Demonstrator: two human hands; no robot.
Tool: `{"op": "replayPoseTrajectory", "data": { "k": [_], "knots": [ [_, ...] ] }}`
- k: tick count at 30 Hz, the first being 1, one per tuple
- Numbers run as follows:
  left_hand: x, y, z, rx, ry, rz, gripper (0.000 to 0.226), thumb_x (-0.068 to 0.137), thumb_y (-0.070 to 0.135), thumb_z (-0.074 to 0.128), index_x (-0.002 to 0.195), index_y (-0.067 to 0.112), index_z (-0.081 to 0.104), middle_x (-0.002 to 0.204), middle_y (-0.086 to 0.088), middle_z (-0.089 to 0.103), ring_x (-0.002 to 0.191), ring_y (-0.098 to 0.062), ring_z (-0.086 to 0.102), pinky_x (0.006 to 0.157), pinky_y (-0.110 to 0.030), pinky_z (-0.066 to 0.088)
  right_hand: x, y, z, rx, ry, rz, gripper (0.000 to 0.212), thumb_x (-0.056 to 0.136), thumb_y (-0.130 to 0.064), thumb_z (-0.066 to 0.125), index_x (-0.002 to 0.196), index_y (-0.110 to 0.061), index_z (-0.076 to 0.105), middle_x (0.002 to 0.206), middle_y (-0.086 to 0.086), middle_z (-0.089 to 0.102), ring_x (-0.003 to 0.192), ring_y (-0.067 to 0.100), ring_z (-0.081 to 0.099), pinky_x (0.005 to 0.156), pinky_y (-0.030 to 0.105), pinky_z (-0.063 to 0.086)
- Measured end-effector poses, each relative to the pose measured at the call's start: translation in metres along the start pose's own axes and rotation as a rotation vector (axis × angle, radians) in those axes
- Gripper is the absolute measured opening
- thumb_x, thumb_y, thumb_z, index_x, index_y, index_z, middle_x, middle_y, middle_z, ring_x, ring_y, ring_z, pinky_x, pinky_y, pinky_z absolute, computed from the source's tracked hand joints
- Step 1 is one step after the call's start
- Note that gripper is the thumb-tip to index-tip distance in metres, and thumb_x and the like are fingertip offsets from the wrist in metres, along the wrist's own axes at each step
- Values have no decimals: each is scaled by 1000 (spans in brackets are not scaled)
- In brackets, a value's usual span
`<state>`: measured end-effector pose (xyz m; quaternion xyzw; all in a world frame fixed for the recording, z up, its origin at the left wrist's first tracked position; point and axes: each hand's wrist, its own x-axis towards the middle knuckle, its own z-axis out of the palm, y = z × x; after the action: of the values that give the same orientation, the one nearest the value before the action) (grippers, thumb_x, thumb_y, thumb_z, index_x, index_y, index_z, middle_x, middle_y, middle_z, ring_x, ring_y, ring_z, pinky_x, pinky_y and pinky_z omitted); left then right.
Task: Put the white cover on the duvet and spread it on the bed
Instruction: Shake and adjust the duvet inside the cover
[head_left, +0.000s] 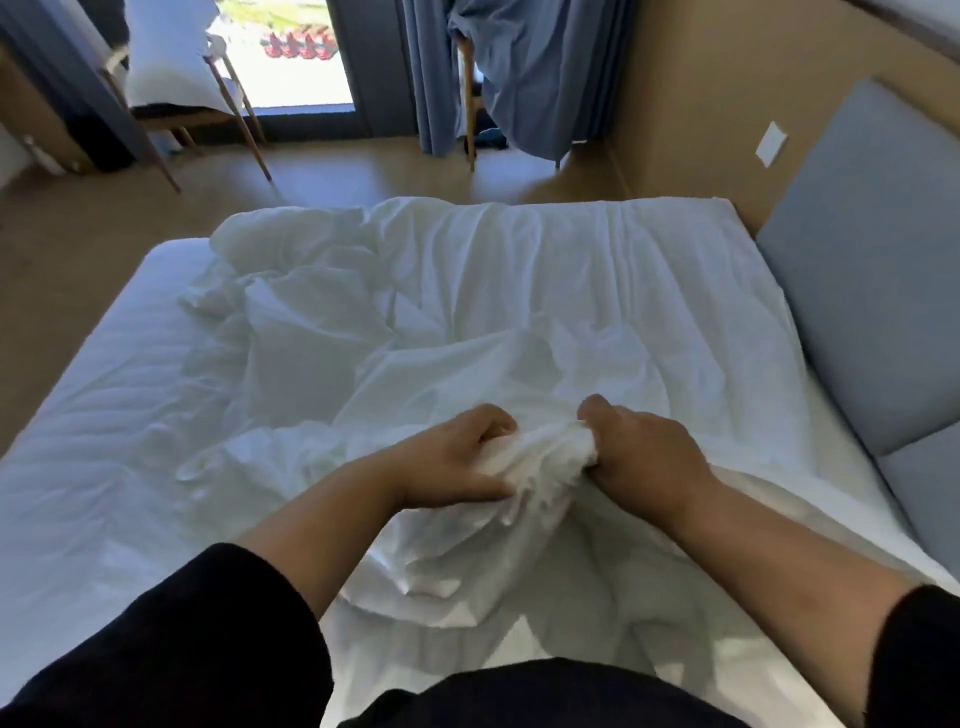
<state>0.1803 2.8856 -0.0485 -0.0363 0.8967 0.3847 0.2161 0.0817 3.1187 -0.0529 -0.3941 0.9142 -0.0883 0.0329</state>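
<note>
A bunched fold of the white cover (540, 457) is gripped by the left hand (457, 457) and right hand (644, 457), fingers curled tight, near the bed's (78, 415) near edge, probably to gather it for the duvet; the rest lies crumpled mid-bed.

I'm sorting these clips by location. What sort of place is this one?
Most likely a bedroom, perhaps a hotel room. A bed with rumpled white bedding stands against a padded grey headboard, with blue curtains beside a tall window and a wooden chair.
</note>
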Motion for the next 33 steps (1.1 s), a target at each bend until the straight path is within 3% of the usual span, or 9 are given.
{"op": "replayPoseTrajectory", "data": {
  "k": [2,6,9,14,16,19,26,30,33],
  "knots": [
    [-10,-42,12,202,140,76,87,74,59,76,146,34,33,146,12,36,136,-7,32,113,-25,27,9,15,-7,-68,-30,47,20,91,-34,52,101,-24,38,85,-2,61,67,27,57,54,33,37],
    [-22,-148,57,498,143,-138,122,68,75,64,158,25,-1,165,7,-1,152,-15,-3,123,-36,-7,19,29,0,-182,-140,132,23,90,-37,51,104,-25,37,87,-3,61,72,26,62,55,34,40],
    [-18,-204,79,716,140,-226,121,75,55,70,155,16,-12,166,-8,8,152,-21,-5,116,-48,-24,20,29,11,-213,-192,155,24,91,-42,49,101,-26,33,87,-6,60,74,26,62,58,35,41],
    [18,-231,53,962,131,-228,67,96,34,39,156,12,18,156,-6,33,152,-29,13,114,-62,-19,19,37,15,-239,-285,245,25,92,-49,45,91,-27,33,76,-8,56,67,23,55,61,36,45],
    [32,-228,33,1008,36,-169,58,92,42,41,143,15,37,129,-2,58,133,-27,47,122,-53,5,17,38,10,-289,-312,249,27,93,-52,45,91,-27,35,72,-10,50,67,23,52,61,35,42],
    [20,-228,-6,870,-62,-210,71,77,71,54,127,23,41,111,1,68,103,-26,66,91,-39,50,16,43,-19,-348,-330,325,32,93,-56,44,91,-25,37,77,-8,51,72,25,50,59,33,35],
    [-42,-236,-122,821,338,-272,45,82,57,62,110,24,48,103,-4,61,93,-32,65,72,-40,51,17,40,-69,-277,-209,361,33,91,-54,50,92,-23,39,74,-3,52,70,28,51,67,37,45],
    [-45,-243,-97,972,277,-400,38,85,26,52,123,25,50,114,-3,55,112,-27,53,92,-40,40,11,42,-47,-300,-400,371,31,93,-56,49,100,-26,42,91,-2,58,78,23,47,67,34,36],
    [-53,-262,-75,805,416,-598,35,92,38,50,125,26,51,129,-5,50,124,-30,43,101,-45,34,3,52,-32,-284,-481,366,29,91,-58,47,98,-30,43,103,-6,63,85,21,52,70,34,38]
  ]
}}
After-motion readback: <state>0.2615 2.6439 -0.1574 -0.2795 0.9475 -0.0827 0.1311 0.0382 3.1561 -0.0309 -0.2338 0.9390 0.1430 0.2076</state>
